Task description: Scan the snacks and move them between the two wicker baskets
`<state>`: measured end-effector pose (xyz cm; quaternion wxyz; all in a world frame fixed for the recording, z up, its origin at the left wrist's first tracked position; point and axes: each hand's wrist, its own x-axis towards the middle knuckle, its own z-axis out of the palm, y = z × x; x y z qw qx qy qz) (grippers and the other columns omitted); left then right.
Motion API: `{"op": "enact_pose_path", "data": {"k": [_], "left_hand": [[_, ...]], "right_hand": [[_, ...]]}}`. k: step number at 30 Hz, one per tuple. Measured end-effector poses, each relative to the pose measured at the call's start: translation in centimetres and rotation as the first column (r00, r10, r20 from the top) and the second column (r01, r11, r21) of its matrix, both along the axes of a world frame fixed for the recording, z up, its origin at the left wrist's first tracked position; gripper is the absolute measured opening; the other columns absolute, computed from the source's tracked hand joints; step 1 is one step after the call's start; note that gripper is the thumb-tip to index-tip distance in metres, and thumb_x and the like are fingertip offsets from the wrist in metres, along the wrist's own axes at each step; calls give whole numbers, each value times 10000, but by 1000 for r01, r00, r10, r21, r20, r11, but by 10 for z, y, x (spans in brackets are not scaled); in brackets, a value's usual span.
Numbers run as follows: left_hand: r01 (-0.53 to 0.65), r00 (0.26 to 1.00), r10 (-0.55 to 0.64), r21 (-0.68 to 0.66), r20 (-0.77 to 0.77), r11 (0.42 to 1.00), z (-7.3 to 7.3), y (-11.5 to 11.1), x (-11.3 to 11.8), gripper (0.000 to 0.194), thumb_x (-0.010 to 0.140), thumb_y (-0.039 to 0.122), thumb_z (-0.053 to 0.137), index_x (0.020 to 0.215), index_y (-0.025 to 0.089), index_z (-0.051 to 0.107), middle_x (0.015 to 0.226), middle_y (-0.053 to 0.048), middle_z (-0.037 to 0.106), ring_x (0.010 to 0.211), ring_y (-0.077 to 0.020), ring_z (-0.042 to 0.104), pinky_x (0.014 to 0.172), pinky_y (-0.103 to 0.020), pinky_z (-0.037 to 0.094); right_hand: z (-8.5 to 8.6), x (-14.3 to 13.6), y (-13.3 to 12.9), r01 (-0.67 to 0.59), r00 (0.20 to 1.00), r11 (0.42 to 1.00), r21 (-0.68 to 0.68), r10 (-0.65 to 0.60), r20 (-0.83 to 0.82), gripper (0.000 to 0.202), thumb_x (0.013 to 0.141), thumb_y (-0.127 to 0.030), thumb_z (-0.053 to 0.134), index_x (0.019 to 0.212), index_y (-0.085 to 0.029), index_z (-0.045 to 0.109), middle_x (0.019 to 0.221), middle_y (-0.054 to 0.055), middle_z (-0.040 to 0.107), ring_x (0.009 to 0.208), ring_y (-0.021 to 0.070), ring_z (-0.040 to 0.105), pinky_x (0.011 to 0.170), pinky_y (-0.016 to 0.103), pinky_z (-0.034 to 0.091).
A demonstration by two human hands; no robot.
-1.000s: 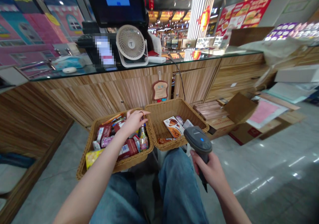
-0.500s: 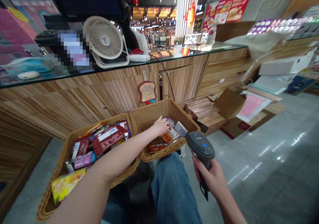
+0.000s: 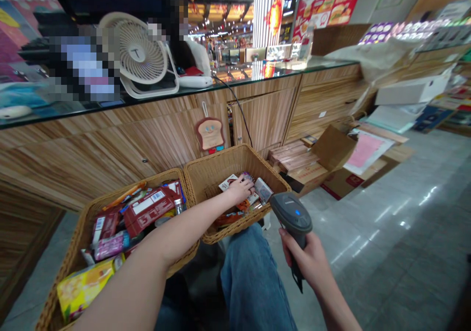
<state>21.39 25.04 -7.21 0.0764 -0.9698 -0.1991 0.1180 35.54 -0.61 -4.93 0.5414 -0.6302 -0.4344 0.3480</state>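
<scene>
Wood-front counter (image 3: 165,142) runs along the far side, glass top. Two wicker baskets sit side by side in front of it: left basket (image 3: 71,240) well filled, right basket (image 3: 217,163) with just a few items. Open carton (image 3: 340,184) on the floor, far right. White desk fan (image 3: 134,56) on the counter, far left.

Right hand (image 3: 303,252) is wrapped around the handle of the barcode scanner (image 3: 290,211), blue light on, held up just beside the right basket's near right corner. Left hand (image 3: 241,190) is down in the right basket, fingers bent over small packs (can't tell if they're closed on one). White-and-orange box (image 3: 227,182) lies partly under that hand, clear pack (image 3: 263,190) just right of it.

Left basket: yellow bag (image 3: 86,286) near, dark red box (image 3: 147,216) farther back, small purple pack (image 3: 109,246) between.
</scene>
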Motion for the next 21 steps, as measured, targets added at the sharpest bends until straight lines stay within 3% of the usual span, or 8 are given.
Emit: {"op": "enact_pose_path", "data": {"k": [5,8,11,16,21], "left_hand": [[-128,991,131,-97,24,987,32,14,-17,1060,534,185,951,1484,154,482,1505,-222,565,1399,-399,507,1235,-647,243],[-205,940,259,-243,220,948,61,16,-35,1097,582,217,945,1524,197,382,1542,-203,533,1431,-385,495,1243,-689,182],[-220,829,348,-317,437,923,82,5,-57,1101,634,279,949,1535,250,318,1561,-177,526,1449,-359,496,1258,-685,125],[-244,672,371,-282,641,928,91,-37,-93,1101,692,321,922,1562,283,249,1584,-165,508,1487,-334,468,1280,-618,118],[-338,559,307,-126,771,933,93,-82,-117,1020,777,252,842,1586,300,223,1615,-143,482,1527,-295,426,1299,-545,129]], "right_hand": [[10,1,-2,-7,1000,1000,6,7,19,490,915,-674,675,806,-198,627,429,-34,542,379,151,494,443,256,429],[21,-2,-2,-30,999,999,-13,30,23,534,879,-725,676,736,-217,592,416,-20,540,375,158,494,438,268,435],[29,-9,-2,-39,999,999,-30,39,13,579,848,-780,668,687,-236,556,407,-11,536,366,166,505,424,272,440],[40,-25,-6,-110,994,993,-33,110,13,581,840,-797,662,716,-241,543,404,-24,526,351,165,509,410,268,447],[58,-46,-14,-231,970,973,32,227,88,433,879,-634,710,774,-231,593,459,-41,537,372,153,521,409,243,450]]}}
